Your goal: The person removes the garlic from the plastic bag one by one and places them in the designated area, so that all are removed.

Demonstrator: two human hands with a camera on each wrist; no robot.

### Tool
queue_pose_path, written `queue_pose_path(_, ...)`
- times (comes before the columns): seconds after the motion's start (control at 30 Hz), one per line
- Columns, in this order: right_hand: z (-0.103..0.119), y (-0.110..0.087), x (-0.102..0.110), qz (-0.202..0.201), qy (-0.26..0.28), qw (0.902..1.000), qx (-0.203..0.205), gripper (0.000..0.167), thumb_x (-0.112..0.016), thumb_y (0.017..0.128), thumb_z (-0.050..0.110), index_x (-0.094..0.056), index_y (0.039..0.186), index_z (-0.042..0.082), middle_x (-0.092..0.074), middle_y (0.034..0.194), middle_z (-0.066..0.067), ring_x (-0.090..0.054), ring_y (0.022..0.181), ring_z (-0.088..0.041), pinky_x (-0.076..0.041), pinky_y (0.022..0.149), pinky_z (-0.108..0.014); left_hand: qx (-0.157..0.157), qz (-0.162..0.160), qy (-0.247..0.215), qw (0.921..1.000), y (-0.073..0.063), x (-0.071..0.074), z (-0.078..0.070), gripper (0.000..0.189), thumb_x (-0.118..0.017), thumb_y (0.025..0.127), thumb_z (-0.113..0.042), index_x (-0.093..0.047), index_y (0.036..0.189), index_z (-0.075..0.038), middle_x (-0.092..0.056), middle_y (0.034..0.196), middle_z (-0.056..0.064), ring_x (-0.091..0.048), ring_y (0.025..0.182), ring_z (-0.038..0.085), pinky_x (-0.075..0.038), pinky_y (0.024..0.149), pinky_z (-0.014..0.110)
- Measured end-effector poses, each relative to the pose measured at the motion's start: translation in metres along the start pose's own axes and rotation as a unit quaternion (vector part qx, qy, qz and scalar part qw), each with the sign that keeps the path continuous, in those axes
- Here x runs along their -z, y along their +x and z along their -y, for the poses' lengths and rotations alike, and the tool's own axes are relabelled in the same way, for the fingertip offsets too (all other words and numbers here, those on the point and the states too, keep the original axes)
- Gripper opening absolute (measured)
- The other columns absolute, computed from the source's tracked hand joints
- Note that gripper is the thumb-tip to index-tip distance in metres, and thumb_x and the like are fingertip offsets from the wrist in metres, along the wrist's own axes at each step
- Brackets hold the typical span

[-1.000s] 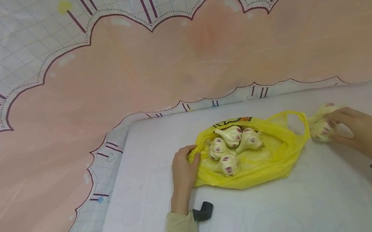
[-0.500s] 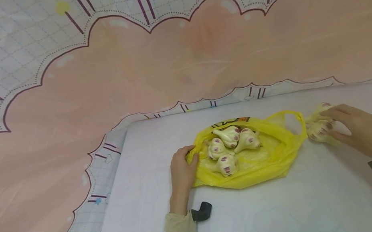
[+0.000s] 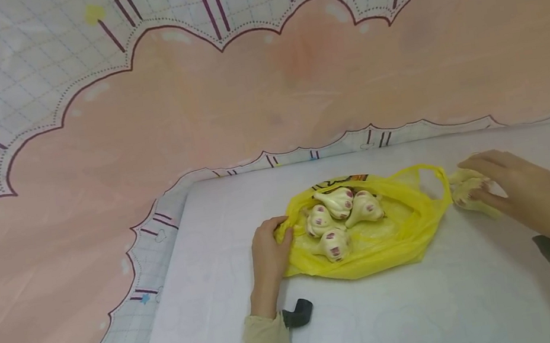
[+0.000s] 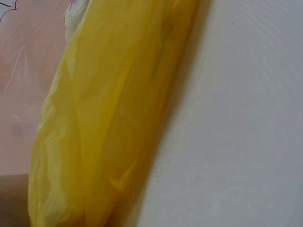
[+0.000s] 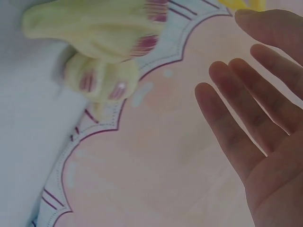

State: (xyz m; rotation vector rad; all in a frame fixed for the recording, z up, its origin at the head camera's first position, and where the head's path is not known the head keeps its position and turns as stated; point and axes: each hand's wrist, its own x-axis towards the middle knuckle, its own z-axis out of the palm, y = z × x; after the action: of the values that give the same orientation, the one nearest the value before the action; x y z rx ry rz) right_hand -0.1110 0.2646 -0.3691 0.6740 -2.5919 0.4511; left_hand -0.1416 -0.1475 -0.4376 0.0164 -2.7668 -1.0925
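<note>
Yellow plastic bag (image 3: 360, 269), thin and crinkled, lies on the white table (image 3: 385, 322), mouth spread open, dark and orange print at far rim, handle loop out to the right. Left hand (image 3: 269, 256) pinches its left rim. Four garlic bulbs (image 3: 336, 202) inside, cream with purple patches, tipped over and clustered toward the bag's left half. Loose garlic (image 3: 467, 192), two bulbs visible, overlaps just beside the handle loop, partly hidden by the right hand (image 3: 527, 194), fingers extended, contact unclear.
</note>
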Motion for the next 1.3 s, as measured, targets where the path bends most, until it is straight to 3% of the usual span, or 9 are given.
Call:
queue_pose_path(0.27,0.013,0.009,0.004,0.007,0.000,1.0000,0.003,0.065,-0.084,0.069,0.000,-0.058,0.128,0.002,-0.059,0.123,-0.019,-0.060,0.101,-0.039,-0.053,0.077,-0.059,0.009,0.005,-0.004,0.9999,0.000,-0.001,0.001,0.028,-0.069,0.093,-0.016,-0.069,0.120,-0.009,-0.068,0.121,0.009,-0.059,0.117,0.029,-0.046,0.104,0.044)
queue_pose_path(0.5,0.025,0.012,0.006,0.032,0.015,0.9993,-0.009,0.064,-0.083,0.073,0.003,-0.056,0.131,0.005,-0.057,0.127,-0.018,-0.057,0.109,-0.040,-0.051,0.082,-0.061,0.001,0.003,-0.004,1.0000,0.000,-0.001,0.000,0.028,-0.069,0.093,-0.015,-0.069,0.120,-0.008,-0.067,0.121,0.010,-0.059,0.116,0.030,-0.047,0.102,0.045)
queue_pose_path(0.67,0.032,0.016,0.006,0.020,0.011,0.9996,0.015,0.065,-0.083,0.071,0.001,-0.056,0.130,0.005,-0.058,0.125,-0.018,-0.064,0.091,-0.032,-0.055,0.075,-0.057,0.002,0.002,-0.004,1.0000,0.000,0.000,-0.001,0.028,-0.069,0.093,-0.015,-0.069,0.120,-0.008,-0.067,0.121,0.011,-0.060,0.116,0.030,-0.047,0.103,0.045)
queue_pose_path(0.77,0.035,0.019,0.002,-0.005,0.010,0.9990,0.042,0.047,-0.076,0.088,0.020,-0.058,0.128,0.004,-0.060,0.122,-0.018,-0.065,0.090,-0.034,-0.056,0.073,-0.057,0.001,0.002,-0.003,1.0000,0.000,0.000,-0.001,0.027,-0.069,0.094,-0.015,-0.069,0.120,-0.008,-0.067,0.121,0.010,-0.060,0.116,0.030,-0.047,0.103,0.045)
queue_pose_path(0.9,0.041,0.022,0.000,-0.004,0.009,0.9988,0.047,0.047,-0.076,0.088,0.022,-0.059,0.127,0.003,-0.061,0.121,-0.019,-0.061,0.105,-0.041,-0.054,0.077,-0.059,0.001,0.001,-0.004,1.0000,-0.001,0.001,-0.001,0.027,-0.069,0.093,-0.015,-0.069,0.120,-0.007,-0.068,0.120,0.011,-0.060,0.116,0.030,-0.047,0.103,0.045)
queue_pose_path(0.93,0.042,0.022,-0.001,0.001,0.006,0.9990,0.045,0.053,-0.080,0.080,0.011,-0.059,0.128,0.003,-0.061,0.122,-0.019,-0.061,0.105,-0.040,-0.055,0.075,-0.057,0.001,0.001,-0.004,1.0000,-0.001,0.001,-0.001,0.027,-0.069,0.093,-0.015,-0.069,0.120,-0.007,-0.068,0.121,0.011,-0.060,0.116,0.030,-0.046,0.103,0.045)
queue_pose_path(1.2,0.051,0.028,-0.007,0.012,0.009,0.9977,0.066,0.054,-0.082,0.079,0.011,-0.060,0.127,0.001,-0.062,0.121,-0.020,-0.062,0.105,-0.039,-0.057,0.076,-0.054,0.002,0.003,-0.004,1.0000,0.000,0.001,0.001,0.028,-0.069,0.093,-0.015,-0.069,0.120,-0.008,-0.067,0.121,0.010,-0.059,0.117,0.030,-0.047,0.103,0.045)
queue_pose_path(1.23,0.052,0.029,-0.008,0.015,0.012,0.9976,0.067,0.061,-0.084,0.071,0.001,-0.060,0.127,0.000,-0.062,0.121,-0.020,-0.061,0.106,-0.039,-0.056,0.078,-0.054,0.000,0.003,-0.004,1.0000,0.000,0.001,0.001,0.028,-0.069,0.093,-0.015,-0.069,0.120,-0.008,-0.067,0.121,0.010,-0.059,0.116,0.030,-0.047,0.103,0.046)
queue_pose_path(1.3,0.053,0.030,-0.011,0.021,0.016,0.9973,0.068,0.063,-0.086,0.068,0.001,-0.060,0.126,-0.001,-0.062,0.121,-0.020,-0.060,0.108,-0.040,-0.056,0.081,-0.055,-0.002,0.002,-0.003,1.0000,0.000,0.001,0.001,0.028,-0.069,0.093,-0.015,-0.069,0.120,-0.008,-0.068,0.120,0.010,-0.060,0.116,0.030,-0.047,0.103,0.045)
